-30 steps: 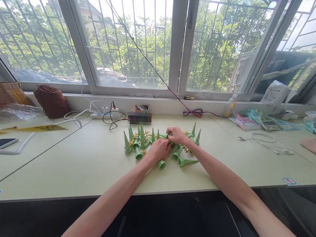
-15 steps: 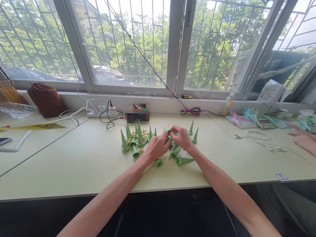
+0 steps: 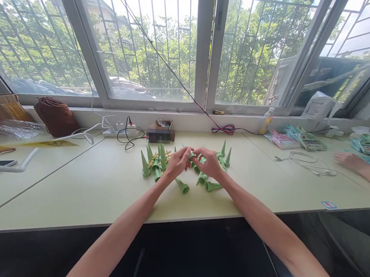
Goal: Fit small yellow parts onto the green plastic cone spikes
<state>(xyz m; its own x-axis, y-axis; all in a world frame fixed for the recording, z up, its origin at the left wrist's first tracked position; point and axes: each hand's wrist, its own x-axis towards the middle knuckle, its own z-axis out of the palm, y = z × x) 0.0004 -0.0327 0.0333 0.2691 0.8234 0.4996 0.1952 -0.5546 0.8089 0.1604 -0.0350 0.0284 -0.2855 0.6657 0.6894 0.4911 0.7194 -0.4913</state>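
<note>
We are leaning over a pale table (image 3: pixel 86 191), where a loose cluster of green plastic spikes (image 3: pixel 145 166) is spreading across the middle: several are standing point-up at the far left and far right, while others are lying on their sides with open round ends facing the near edge. Among these, one toppled spike (image 3: pixel 182 186) is resting just nearer than our hands, and another (image 3: pixel 212 186) is lying to its right. Between the two groups, our left hand (image 3: pixel 178 161) and right hand (image 3: pixel 209 162) are meeting, both with fingers curled in and grasping one hollow spike (image 3: pixel 192 155), which is sitting above the cluster, mostly hidden by our fingers. We are judging it to be light and fairly stiff, thin-walled rather than fragile, and probably a little slippery along its smooth taper. So we are favouring the wide collar as the surer place to take hold, steadying the cone lightly below it, since squeezing near the narrow tip would likely be letting it slide. Smallest of all, yellow cross-shaped pieces (image 3: pixel 168 154) are lying among the left-hand spikes, looking light and rigid, and best suiting a fingertip pinch.
</note>
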